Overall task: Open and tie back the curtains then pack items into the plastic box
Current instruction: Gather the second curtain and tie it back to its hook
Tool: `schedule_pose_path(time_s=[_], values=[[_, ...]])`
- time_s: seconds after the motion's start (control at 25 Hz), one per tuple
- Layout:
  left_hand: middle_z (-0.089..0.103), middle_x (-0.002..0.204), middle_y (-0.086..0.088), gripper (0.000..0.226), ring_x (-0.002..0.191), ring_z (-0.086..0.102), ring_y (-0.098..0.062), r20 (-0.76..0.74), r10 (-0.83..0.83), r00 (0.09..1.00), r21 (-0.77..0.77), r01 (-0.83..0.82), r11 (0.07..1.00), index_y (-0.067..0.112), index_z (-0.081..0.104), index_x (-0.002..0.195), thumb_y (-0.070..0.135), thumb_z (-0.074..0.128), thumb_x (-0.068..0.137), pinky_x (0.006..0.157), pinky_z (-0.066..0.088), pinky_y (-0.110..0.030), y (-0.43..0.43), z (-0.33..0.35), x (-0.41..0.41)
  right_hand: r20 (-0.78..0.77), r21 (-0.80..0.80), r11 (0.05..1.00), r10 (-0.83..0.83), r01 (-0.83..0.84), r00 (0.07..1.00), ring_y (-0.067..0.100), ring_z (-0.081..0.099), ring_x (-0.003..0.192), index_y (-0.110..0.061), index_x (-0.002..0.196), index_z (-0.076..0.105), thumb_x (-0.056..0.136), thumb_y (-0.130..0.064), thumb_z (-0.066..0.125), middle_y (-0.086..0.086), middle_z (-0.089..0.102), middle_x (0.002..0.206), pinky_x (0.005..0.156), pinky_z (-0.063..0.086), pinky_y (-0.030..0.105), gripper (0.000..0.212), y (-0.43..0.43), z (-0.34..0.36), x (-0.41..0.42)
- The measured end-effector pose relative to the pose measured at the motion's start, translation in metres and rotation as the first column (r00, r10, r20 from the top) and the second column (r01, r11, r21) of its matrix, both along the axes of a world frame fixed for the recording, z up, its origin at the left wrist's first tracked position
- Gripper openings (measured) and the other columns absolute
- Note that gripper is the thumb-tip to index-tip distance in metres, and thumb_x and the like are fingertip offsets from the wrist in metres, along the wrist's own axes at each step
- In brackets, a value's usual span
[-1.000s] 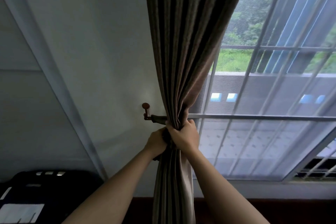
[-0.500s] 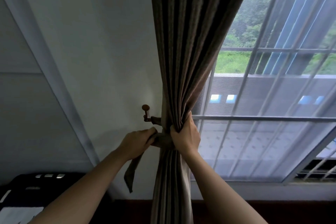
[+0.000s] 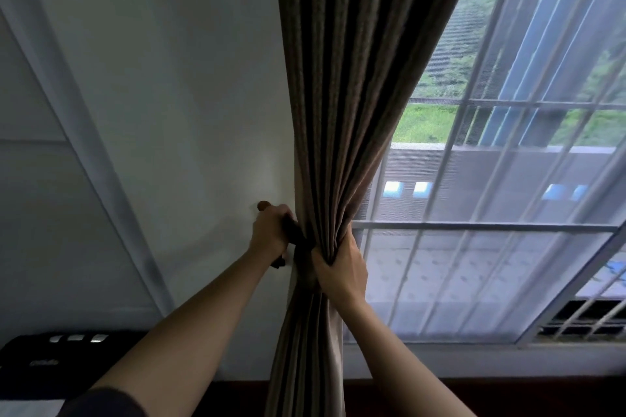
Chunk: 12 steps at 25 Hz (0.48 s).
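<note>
A brown pleated curtain [image 3: 342, 85] hangs gathered into a bundle at the left edge of the window. My right hand [image 3: 340, 269] grips the gathered folds from the right side. A dark tieback strap [image 3: 297, 236] wraps the bundle at that height. My left hand [image 3: 271, 232] is closed on the strap's end, up against the brown wall hook [image 3: 263, 205], whose round knob shows just above my knuckles. The plastic box is not in view.
A white wall [image 3: 176, 95] lies left of the curtain. A sheer white curtain [image 3: 491, 247] covers the barred window on the right. A black object [image 3: 50, 359] sits at the bottom left, and a dark wooden ledge [image 3: 508, 389] runs below the window.
My left hand pulled the strap's end out from the bundle, then carried it up to the wall hook. My right hand kept its grip on the folds.
</note>
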<state>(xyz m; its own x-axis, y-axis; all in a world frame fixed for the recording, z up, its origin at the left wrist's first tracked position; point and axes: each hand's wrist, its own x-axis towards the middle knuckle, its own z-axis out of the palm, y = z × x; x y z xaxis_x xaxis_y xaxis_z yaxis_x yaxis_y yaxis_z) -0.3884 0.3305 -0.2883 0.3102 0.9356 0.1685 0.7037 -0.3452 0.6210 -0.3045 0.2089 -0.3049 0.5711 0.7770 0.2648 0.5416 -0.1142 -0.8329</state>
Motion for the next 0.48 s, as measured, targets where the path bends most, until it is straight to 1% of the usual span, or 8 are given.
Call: schedule_pose_path(time_s=[0.08,0.12,0.2,0.28,0.32,0.36,0.4,0.48], values=[[0.038,0.085,0.000,0.013,0.061,0.034,-0.008,0.200,0.072,0.977,0.006,-0.074,0.997,0.012,0.038,0.084,-0.001,0.040,0.085,0.053,0.026,-0.018,-0.002,-0.008,0.006,-0.020,0.004,1.000,0.012,-0.012,1.000,0.025,0.060,0.101,-0.024,0.131,0.042,0.081,-0.027,0.059,0.000,0.060,0.118,0.079,0.051,0.038,0.052,-0.001,-0.001,0.002],[0.041,0.085,-0.002,0.013,0.063,0.036,-0.012,0.286,0.119,0.951,-0.055,-0.108,0.993,0.011,0.037,0.081,0.000,0.039,0.086,0.054,0.026,-0.020,-0.005,-0.010,0.008,-0.021,-0.002,1.000,0.012,-0.012,1.000,0.025,0.060,0.102,-0.025,0.131,0.042,0.081,-0.028,0.059,0.000,0.060,0.119,0.080,0.051,0.040,0.053,-0.001,-0.002,0.003],[0.053,0.085,-0.006,0.012,0.072,0.045,-0.017,0.295,0.132,0.946,-0.135,-0.096,0.986,0.010,0.047,0.082,0.004,0.040,0.090,0.057,0.032,-0.023,-0.011,-0.013,0.010,-0.025,-0.007,1.000,0.015,-0.015,1.000,0.024,0.060,0.104,-0.026,0.133,0.041,0.079,-0.028,0.059,0.000,0.060,0.121,0.083,0.052,0.044,0.057,0.000,-0.005,0.003],[0.059,0.097,-0.002,0.015,0.084,0.054,-0.016,0.295,0.008,0.956,-0.158,0.041,0.987,0.010,0.059,0.102,0.011,0.048,0.092,0.068,0.040,-0.022,-0.018,-0.020,0.007,-0.058,0.004,0.999,0.039,-0.039,0.998,0.022,0.060,0.105,-0.030,0.131,0.040,0.078,-0.030,0.059,-0.003,0.059,0.122,0.084,0.052,0.045,0.057,0.003,-0.008,0.004],[0.060,0.108,0.002,0.025,0.095,0.056,-0.014,0.396,-0.077,0.915,-0.204,0.170,0.964,0.018,0.060,0.113,0.013,0.052,0.089,0.077,0.043,-0.023,-0.023,-0.022,0.004,-0.088,0.023,0.998,0.060,-0.059,0.994,0.020,0.060,0.105,-0.036,0.129,0.040,0.077,-0.030,0.059,-0.005,0.060,0.121,0.085,0.052,0.045,0.056,0.003,-0.007,0.005],[0.058,0.121,0.004,0.041,0.106,0.057,-0.011,0.532,-0.146,0.834,-0.239,0.313,0.919,0.031,0.057,0.119,0.010,0.055,0.083,0.083,0.046,-0.026,-0.026,-0.027,-0.001,-0.142,0.049,0.994,0.105,-0.099,0.984,0.017,0.061,0.105,-0.044,0.125,0.041,0.076,-0.029,0.059,-0.007,0.061,0.119,0.085,0.053,0.043,0.055,0.003,-0.007,0.008],[0.052,0.131,0.007,0.060,0.116,0.054,-0.009,0.612,-0.195,0.766,-0.248,0.420,0.873,0.040,0.053,0.122,0.005,0.057,0.074,0.085,0.049,-0.028,-0.028,-0.032,-0.006,-0.214,0.075,0.983,0.178,-0.165,0.960,0.015,0.062,0.103,-0.050,0.121,0.042,0.075,-0.025,0.061,-0.008,0.063,0.115,0.085,0.054,0.039,0.056,0.001,-0.009,0.013],[0.044,0.135,0.013,0.083,0.124,0.048,-0.008,0.593,-0.325,0.737,-0.281,0.567,0.774,0.038,0.043,0.134,0.001,0.060,0.062,0.087,0.052,-0.030,-0.026,-0.036,-0.016,-0.337,0.108,0.938,0.347,-0.331,0.875,0.016,0.065,0.092,-0.051,0.117,0.046,0.069,-0.011,0.062,-0.005,0.067,0.103,0.076,0.055,0.030,0.065,-0.008,-0.011,0.025]])
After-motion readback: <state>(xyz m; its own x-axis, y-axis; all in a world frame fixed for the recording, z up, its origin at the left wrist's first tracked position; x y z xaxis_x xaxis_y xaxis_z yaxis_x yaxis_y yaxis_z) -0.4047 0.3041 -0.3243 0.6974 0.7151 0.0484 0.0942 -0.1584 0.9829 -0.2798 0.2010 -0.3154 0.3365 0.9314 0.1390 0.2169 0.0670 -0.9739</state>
